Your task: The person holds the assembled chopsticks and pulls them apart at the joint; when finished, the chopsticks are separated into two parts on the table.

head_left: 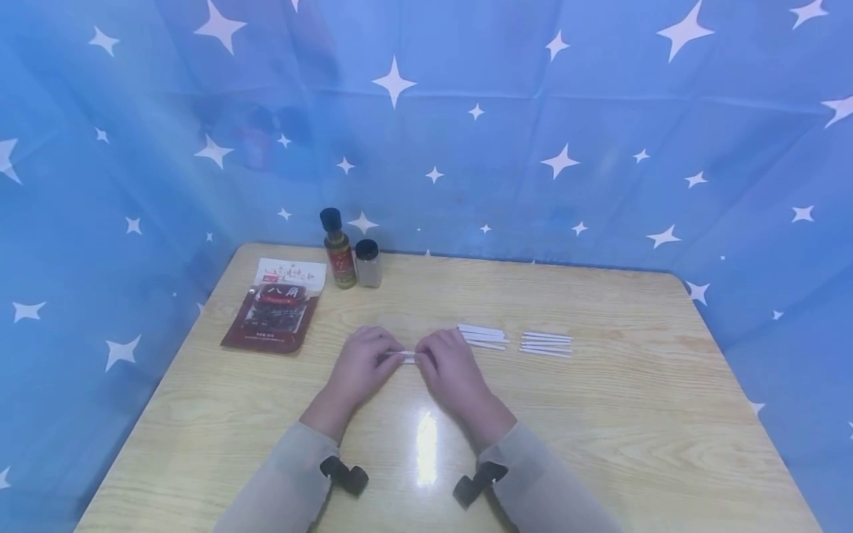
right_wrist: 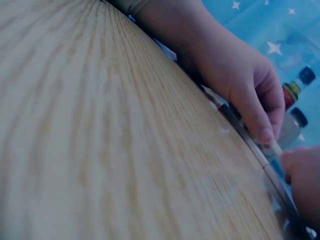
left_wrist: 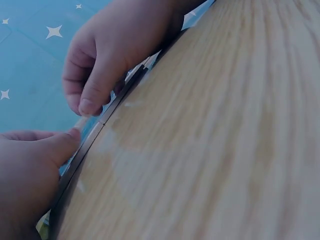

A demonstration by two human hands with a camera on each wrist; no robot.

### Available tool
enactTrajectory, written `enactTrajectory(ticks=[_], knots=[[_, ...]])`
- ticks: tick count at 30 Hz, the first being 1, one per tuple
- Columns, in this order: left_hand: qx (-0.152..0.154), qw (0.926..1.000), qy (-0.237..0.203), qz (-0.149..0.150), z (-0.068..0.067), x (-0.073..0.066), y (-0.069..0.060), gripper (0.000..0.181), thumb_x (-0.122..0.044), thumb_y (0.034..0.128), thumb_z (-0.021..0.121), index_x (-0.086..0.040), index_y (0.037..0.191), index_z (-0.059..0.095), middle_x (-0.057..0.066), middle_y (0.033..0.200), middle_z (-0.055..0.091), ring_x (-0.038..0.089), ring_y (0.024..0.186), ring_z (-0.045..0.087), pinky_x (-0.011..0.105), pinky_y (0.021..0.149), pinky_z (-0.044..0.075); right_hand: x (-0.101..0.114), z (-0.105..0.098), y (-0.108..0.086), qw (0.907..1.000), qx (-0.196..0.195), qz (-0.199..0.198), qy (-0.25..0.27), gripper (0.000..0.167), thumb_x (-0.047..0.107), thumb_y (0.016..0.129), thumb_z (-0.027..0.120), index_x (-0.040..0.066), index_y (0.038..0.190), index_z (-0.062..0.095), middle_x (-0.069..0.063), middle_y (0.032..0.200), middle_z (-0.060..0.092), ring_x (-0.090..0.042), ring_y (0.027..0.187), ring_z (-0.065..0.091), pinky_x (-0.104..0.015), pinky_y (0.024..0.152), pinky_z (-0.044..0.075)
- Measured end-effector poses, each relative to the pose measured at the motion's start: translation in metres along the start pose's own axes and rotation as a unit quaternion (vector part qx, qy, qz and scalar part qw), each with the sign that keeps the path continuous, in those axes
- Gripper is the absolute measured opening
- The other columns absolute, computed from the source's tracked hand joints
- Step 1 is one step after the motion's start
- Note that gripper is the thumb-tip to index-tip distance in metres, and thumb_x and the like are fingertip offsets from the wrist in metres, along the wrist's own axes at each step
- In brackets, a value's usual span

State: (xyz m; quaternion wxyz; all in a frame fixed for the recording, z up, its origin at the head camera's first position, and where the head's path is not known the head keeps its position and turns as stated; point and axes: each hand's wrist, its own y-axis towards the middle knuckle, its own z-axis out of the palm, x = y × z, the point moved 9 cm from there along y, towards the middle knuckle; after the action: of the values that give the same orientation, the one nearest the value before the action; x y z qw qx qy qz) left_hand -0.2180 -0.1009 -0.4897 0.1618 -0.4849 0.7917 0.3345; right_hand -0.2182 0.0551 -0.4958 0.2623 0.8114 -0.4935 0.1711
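Left hand (head_left: 362,361) and right hand (head_left: 451,364) pinch the white stick (right_wrist: 275,147) from its both ends. Better keep these pinches level

The head view is bright and evenly lit but a little hazy, with washed-out colour. A hard white glare burns on the near middle of the table (head_left: 633,414), between the sleeves (head_left: 283,474). Shadows by the left hand (head_left: 363,363) and right hand (head_left: 456,370) are faint and soft. The blue curtain (head_left: 466,163) darkens along its folds and at the lower left. Small print on the bag (head_left: 273,314) is too soft to read, and the white sticks (head_left: 481,332) show little surface detail. Both wrist views are dimmer, bluish and soft, the wood grain smeared nearest the camera.
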Motion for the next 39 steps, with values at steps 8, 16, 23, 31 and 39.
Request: enactTrajectory(ticks=[8, 16, 23, 31, 39], knots=[[-0.013, 0.9997, -0.022, 0.001, -0.003, -0.001, 0.001, 0.008, -0.021, 0.0943, 0.083, -0.017, 0.101, 0.080, -0.003, 0.106, 0.073, 0.020, 0.104, 0.065, 0.044, 0.099, 0.051, -0.002, -0.006, -0.002, 0.9996, -0.023, -0.002, -0.017, 0.023, 0.031, 0.105, 0.068, 0.018, 0.122, 0.077, 0.007, 0.113, 0.073, -0.012, 0.104, 0.058, -0.036, 0.093, 0.052], [-0.020, 0.9994, -0.017, 0.022, -0.003, -0.008, 0.002, 0.009, -0.023, 0.0941, 0.084, -0.019, 0.101, 0.080, -0.006, 0.105, 0.072, 0.017, 0.103, 0.065, 0.043, 0.097, 0.053, 0.003, -0.014, -0.007, 0.9988, -0.038, -0.025, -0.018, 0.021, 0.032, 0.104, 0.071, 0.019, 0.118, 0.080, 0.008, 0.103, 0.072, -0.013, 0.097, 0.060, -0.040, 0.101, 0.050], [-0.024, 0.9988, -0.006, 0.042, 0.003, -0.016, 0.002, 0.013, -0.033, 0.0952, 0.083, -0.022, 0.103, 0.081, -0.010, 0.102, 0.072, 0.014, 0.103, 0.063, 0.041, 0.098, 0.052, 0.007, -0.022, -0.011, 0.9975, -0.048, -0.045, -0.027, 0.023, 0.037, 0.104, 0.071, 0.021, 0.117, 0.082, 0.009, 0.101, 0.072, -0.011, 0.095, 0.061, -0.039, 0.096, 0.052], [-0.037, 0.9972, -0.031, 0.057, 0.012, -0.031, 0.007, 0.010, -0.027, 0.0957, 0.083, -0.019, 0.101, 0.081, -0.009, 0.100, 0.073, 0.014, 0.100, 0.064, 0.039, 0.097, 0.052, -0.002, -0.034, -0.019, 0.9942, -0.085, -0.066, -0.009, 0.020, 0.035, 0.101, 0.077, 0.022, 0.115, 0.083, 0.011, 0.097, 0.071, -0.009, 0.090, 0.060, -0.036, 0.088, 0.053], [-0.028, 0.9972, -0.041, 0.056, 0.024, -0.044, 0.015, 0.010, -0.026, 0.0958, 0.083, -0.017, 0.101, 0.081, -0.007, 0.099, 0.074, 0.015, 0.100, 0.063, 0.038, 0.095, 0.053, -0.017, -0.044, -0.027, 0.9924, -0.103, -0.065, -0.018, 0.016, 0.034, 0.101, 0.076, 0.023, 0.110, 0.083, 0.010, 0.105, 0.075, -0.013, 0.100, 0.062, -0.038, 0.091, 0.053]])
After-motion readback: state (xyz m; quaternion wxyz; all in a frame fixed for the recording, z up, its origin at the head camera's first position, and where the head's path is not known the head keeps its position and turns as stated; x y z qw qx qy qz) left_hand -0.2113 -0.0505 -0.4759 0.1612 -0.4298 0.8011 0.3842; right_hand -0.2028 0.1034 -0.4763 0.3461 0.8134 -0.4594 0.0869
